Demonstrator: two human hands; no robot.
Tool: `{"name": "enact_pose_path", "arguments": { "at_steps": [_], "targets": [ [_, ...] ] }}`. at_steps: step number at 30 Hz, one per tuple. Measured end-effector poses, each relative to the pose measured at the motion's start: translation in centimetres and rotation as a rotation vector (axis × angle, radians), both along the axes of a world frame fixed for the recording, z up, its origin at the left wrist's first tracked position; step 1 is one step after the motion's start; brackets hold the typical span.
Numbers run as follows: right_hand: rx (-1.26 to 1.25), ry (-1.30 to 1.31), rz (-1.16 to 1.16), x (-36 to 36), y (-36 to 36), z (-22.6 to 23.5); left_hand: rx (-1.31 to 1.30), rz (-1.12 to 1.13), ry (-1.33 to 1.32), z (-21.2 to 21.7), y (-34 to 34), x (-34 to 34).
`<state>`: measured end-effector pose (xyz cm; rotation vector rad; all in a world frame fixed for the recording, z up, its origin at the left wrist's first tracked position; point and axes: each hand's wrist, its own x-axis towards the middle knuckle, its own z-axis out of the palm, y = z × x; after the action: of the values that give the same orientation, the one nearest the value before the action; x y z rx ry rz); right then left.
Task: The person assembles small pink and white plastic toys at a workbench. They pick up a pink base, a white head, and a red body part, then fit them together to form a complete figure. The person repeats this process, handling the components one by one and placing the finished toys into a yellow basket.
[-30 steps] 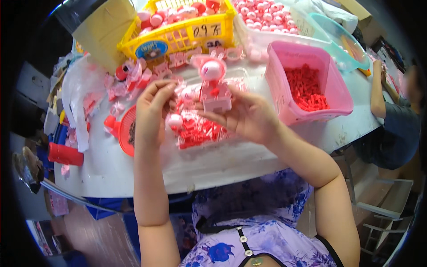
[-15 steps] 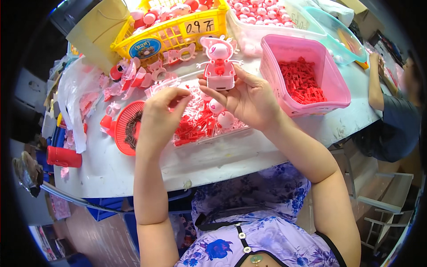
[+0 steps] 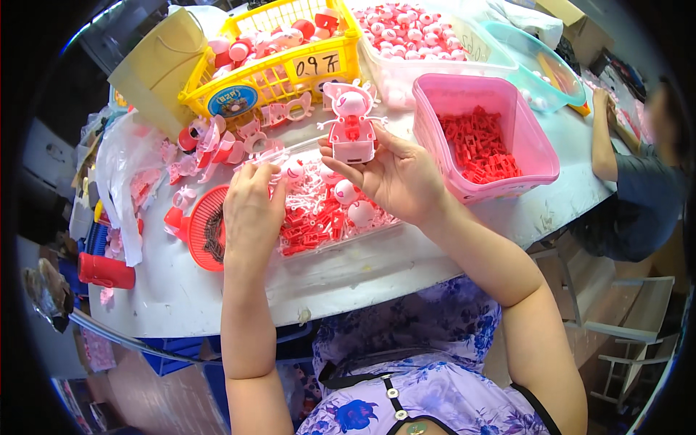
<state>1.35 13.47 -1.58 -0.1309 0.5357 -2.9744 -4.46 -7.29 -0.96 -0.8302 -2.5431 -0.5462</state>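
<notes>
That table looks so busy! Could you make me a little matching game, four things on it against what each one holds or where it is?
Things:
1. pink tub
2. yellow basket
3. pink toy figure
4. red round strainer

Places or contents:
A. left of the left hand
B. small red parts
C. held up in the right hand
D. pink and red toy pieces

Pairs: 1-B, 2-D, 3-C, 4-A

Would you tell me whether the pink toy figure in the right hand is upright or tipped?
Upright: the pink toy figure has its head above its body, its base pinched in the right hand.
</notes>
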Motion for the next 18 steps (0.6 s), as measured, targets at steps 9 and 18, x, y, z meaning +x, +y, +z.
{"name": "enact_pose_path", "arguments": {
  "at_steps": [9, 18],
  "targets": [
    [-0.022, 0.009, 0.001, -0.2, 0.1, -0.3, 0.214, 0.010, -0.170, 1.0, -0.7, -0.4],
    [-0.021, -0.016, 0.124, 0.2, -1.3, -0.8, 0.535, -0.339, -0.134, 2.5, 2.3, 1.8]
  ]
}}
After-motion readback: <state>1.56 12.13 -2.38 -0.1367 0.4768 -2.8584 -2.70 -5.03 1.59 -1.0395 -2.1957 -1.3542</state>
